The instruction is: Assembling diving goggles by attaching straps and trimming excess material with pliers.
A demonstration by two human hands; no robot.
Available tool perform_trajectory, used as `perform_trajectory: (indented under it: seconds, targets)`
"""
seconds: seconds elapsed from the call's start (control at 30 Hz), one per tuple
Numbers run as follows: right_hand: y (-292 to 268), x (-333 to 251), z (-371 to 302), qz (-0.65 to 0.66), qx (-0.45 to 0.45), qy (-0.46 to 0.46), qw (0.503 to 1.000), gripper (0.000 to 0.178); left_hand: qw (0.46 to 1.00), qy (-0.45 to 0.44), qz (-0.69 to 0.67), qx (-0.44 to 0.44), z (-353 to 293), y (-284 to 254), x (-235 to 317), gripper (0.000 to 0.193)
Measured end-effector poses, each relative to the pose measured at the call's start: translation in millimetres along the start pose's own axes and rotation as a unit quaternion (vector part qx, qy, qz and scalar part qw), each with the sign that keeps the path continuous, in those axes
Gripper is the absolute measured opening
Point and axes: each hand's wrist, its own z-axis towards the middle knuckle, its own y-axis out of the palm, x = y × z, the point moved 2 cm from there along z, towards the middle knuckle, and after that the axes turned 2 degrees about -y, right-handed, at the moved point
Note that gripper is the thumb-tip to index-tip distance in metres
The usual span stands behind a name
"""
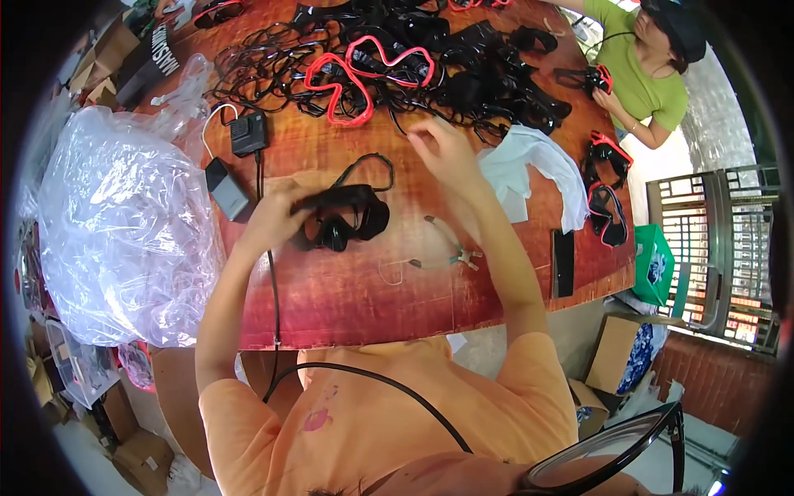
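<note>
On the wooden table in front of me lies a black diving mask [371, 217] with a thin strap looping up behind it. My left hand [285, 208] is closed on its left side; some fingertips are hidden behind it. Raised over the table further right, my right hand [445, 153] has its thumb and fingers curved and a little apart, and I see nothing in it. It is nearest to the heap of black straps and masks [488, 74]. Pliers [460, 255] with spread handles rest below my right forearm. Two red mask frames [351, 107] lie at the heap's near edge.
A large clear plastic bag [124, 223] bulges at the left, beside a small black camera [248, 134] and a grey cabled box [227, 190]. White cloth [538, 169] and red-and-black masks [608, 213] lie right. A co-worker in green [653, 83] holds a mask.
</note>
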Motion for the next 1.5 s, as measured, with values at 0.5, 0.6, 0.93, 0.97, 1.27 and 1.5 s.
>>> perform_trajectory:
  seconds: [0.5, 0.6, 0.93, 0.97, 1.27, 1.5]
  targets:
    - [37.4, 12.3, 112.2, 0.501, 0.098, 0.190, 0.839, 0.018, 0.930, -0.156, -0.331, 0.034, -32.3, -10.7, -52.8, 0.068]
    - [21.0, -11.0, 110.2, 0.542, 0.038, 0.120, 0.831, 0.022, 0.928, -0.040, -0.301, 0.218, 0.6, -55.2, -44.9, 0.062]
    - [6.7, -46.0, 61.5, 0.258, -0.070, 0.077, 0.961, 0.033, 0.988, 0.097, -0.084, 0.089, 49.7, -78.1, -44.8, 0.053]
    - [6.3, -49.1, 47.9, 0.233, -0.090, 0.049, 0.967, 0.032, 0.984, 0.133, -0.034, 0.110, 35.5, -73.4, -39.5, 0.054]
    - [38.9, -57.8, -33.4, 0.140, -0.220, -0.019, 0.965, 0.020, 0.995, 0.069, 0.075, 0.020, -49.6, -29.7, -22.5, 0.045]
    - [67.5, -57.0, -52.5, 0.338, -0.167, 0.159, 0.913, 0.023, 0.995, -0.061, -0.080, -0.026, -58.1, -24.8, -33.4, 0.035]
